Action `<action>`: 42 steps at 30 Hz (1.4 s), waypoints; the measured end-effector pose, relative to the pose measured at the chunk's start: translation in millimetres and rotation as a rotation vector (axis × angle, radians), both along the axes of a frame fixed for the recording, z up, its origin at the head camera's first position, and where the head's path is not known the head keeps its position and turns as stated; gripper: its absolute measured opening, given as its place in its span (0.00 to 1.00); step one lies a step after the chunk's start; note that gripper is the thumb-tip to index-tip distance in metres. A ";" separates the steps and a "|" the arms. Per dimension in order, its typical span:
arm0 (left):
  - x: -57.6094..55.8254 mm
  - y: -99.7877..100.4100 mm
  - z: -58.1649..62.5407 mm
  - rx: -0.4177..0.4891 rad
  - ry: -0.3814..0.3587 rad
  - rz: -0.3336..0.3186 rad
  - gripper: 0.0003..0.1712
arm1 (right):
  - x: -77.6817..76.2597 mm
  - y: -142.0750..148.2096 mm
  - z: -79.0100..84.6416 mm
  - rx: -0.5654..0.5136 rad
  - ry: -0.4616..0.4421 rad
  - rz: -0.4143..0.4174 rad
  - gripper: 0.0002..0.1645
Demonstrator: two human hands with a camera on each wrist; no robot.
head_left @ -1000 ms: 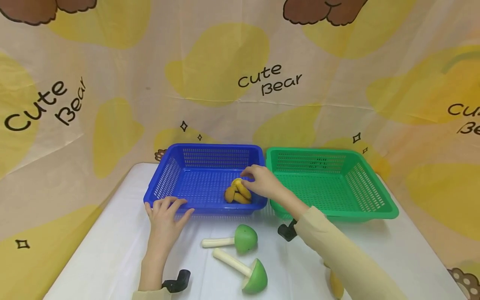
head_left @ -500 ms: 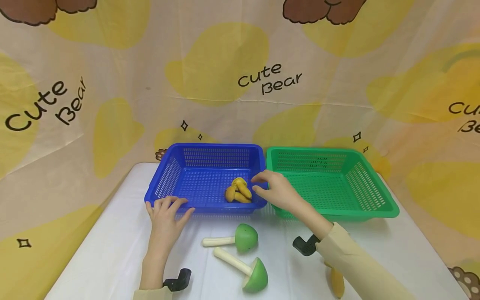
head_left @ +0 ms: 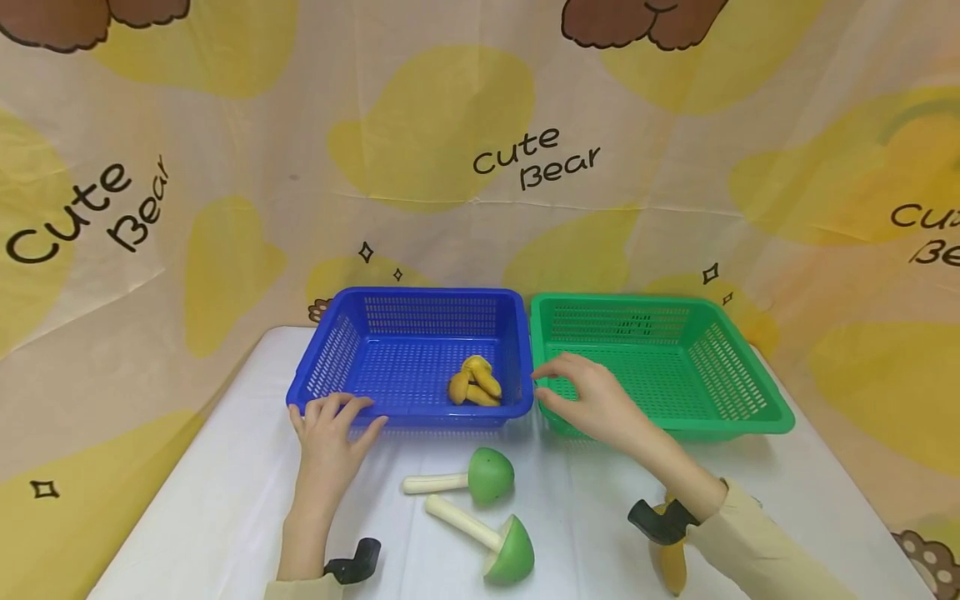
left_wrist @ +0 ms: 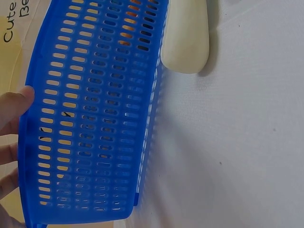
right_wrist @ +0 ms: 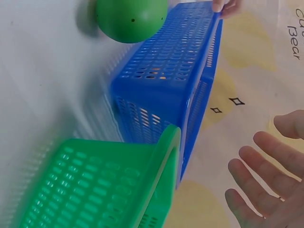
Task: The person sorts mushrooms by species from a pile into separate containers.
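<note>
My left hand (head_left: 330,429) rests its fingers on the front rim of the blue basket (head_left: 435,411), close to its left corner. Yellow-brown toy mushrooms (head_left: 486,382) lie together inside that basket, at its front right. Over the near left corner of the green basket (head_left: 738,427) is my right hand (head_left: 592,400), holding nothing, its fingers loosely bent and thumb apart. The right wrist view shows these fingers (right_wrist: 259,175) spread. Two toy mushrooms with green caps (head_left: 491,477) (head_left: 512,554) and pale stems lie on the table before the blue basket.
A yellow-brown piece (head_left: 673,568) lies on the white table (head_left: 585,550) below my right forearm, partly hidden by the wrist camera mount (head_left: 660,522). The two baskets stand side by side against a printed cloth backdrop (head_left: 420,167).
My right hand has drawn back from the mushrooms in the blue basket, moving right and toward me to the green basket's corner. My left hand stays in place.
</note>
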State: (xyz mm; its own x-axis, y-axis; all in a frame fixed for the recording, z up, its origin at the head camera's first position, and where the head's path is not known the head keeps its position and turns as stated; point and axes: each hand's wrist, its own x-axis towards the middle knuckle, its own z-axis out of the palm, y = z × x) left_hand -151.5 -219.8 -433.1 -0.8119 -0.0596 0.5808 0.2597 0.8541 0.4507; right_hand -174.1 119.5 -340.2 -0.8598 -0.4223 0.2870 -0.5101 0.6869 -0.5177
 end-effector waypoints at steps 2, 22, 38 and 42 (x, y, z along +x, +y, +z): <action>0.4 0.3 0.3 0.004 -0.004 -0.001 0.16 | 3.6 4.0 -0.2 0.005 0.012 -0.003 0.13; -0.1 0.0 -1.1 -0.004 0.027 -0.007 0.16 | 45.8 58.7 -6.5 0.035 0.074 -0.065 0.15; 0.5 -0.8 -0.8 -0.002 0.016 -0.005 0.16 | 73.3 99.7 -31.0 0.036 0.072 -0.208 0.17; -0.1 0.0 -1.7 -0.002 0.009 -0.004 0.16 | 76.8 111.8 -37.8 0.015 0.077 -0.239 0.17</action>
State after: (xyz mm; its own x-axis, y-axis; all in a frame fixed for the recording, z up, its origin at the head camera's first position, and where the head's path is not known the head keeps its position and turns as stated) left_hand -151.6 -219.8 -434.8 -0.8066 -0.0546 0.5886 0.2678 0.8539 0.4462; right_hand -97.3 231.3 -378.0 -0.9118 -0.2143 0.3504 -0.3696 0.8002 -0.4724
